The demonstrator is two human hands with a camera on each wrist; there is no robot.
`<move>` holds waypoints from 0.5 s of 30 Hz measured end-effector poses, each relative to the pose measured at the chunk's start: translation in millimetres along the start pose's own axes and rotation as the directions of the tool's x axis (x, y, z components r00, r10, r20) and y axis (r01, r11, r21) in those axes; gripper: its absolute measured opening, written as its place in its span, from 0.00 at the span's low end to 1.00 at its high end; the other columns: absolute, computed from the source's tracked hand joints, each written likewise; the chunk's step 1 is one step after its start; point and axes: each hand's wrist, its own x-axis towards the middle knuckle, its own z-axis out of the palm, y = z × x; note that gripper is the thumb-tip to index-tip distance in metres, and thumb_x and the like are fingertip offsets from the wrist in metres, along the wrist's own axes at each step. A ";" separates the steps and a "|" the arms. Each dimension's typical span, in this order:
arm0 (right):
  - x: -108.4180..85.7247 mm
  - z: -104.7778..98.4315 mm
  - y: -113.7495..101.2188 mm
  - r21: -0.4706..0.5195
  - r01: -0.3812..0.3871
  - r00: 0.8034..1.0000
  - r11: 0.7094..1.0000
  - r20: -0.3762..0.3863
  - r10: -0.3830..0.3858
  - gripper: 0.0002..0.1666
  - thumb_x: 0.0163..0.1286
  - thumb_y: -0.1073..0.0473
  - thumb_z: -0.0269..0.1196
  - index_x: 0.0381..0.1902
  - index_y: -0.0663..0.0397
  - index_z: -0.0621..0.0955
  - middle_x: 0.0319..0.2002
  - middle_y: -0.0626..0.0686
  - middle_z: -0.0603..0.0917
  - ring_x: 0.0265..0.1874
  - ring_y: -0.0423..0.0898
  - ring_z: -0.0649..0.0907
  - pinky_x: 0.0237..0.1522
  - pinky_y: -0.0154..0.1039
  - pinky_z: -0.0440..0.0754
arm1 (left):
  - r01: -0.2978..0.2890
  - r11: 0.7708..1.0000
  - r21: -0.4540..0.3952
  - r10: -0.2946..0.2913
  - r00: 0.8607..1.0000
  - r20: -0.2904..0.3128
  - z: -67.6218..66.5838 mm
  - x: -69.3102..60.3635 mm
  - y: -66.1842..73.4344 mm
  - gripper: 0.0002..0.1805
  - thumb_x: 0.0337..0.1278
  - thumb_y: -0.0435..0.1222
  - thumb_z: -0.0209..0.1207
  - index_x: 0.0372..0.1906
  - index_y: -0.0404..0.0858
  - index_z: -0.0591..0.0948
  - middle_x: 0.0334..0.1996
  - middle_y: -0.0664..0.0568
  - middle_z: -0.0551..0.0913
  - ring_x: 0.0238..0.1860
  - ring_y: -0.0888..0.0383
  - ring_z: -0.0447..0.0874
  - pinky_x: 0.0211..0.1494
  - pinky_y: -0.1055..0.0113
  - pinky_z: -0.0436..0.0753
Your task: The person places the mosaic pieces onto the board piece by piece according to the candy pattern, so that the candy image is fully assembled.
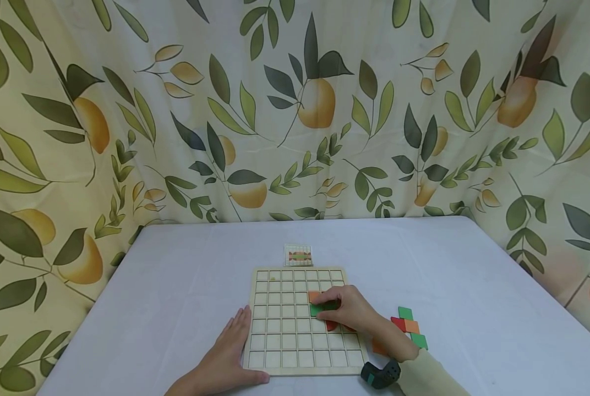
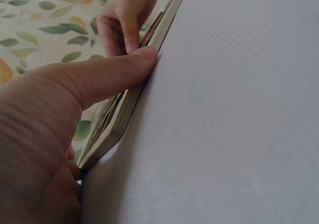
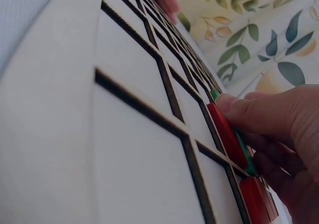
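Observation:
A wooden grid board (image 1: 280,327) lies on the table with orange, green and red square tiles in cells at its right half. My left hand (image 1: 228,352) rests against the board's left side, fingers straight, thumb along the front left corner; the left wrist view shows the thumb (image 2: 114,74) on the board's edge. Over the right half, my right hand (image 1: 351,311) pinches a green tile (image 1: 328,306) between thumb and fingers, low at the board. An orange tile (image 1: 314,296) sits just beyond it. Nearer me are red tiles (image 3: 227,134), partly hidden by the hand in the head view.
Behind the board lies a small pattern card (image 1: 299,256). Several loose tiles, among them a green tile (image 1: 419,341), lie right of the board beneath and beside the right forearm. A black device (image 1: 380,375) sits at the right wrist. A leaf-patterned curtain (image 1: 285,110) surrounds the table (image 1: 176,286).

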 end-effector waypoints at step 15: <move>0.1 -0.3 -1.0 0.006 -0.007 1.000 1.000 0.004 0.007 0.15 0.51 0.61 0.71 0.39 0.55 0.86 0.38 0.48 0.85 0.41 0.47 0.81 0.40 0.36 0.79 | 0.004 1.000 -0.009 -0.004 1.000 0.008 -0.3 0.3 0.3 0.71 0.29 0.67 0.64 0.70 0.27 0.43 0.70 0.38 0.44 0.71 0.47 0.36 0.67 0.48 0.42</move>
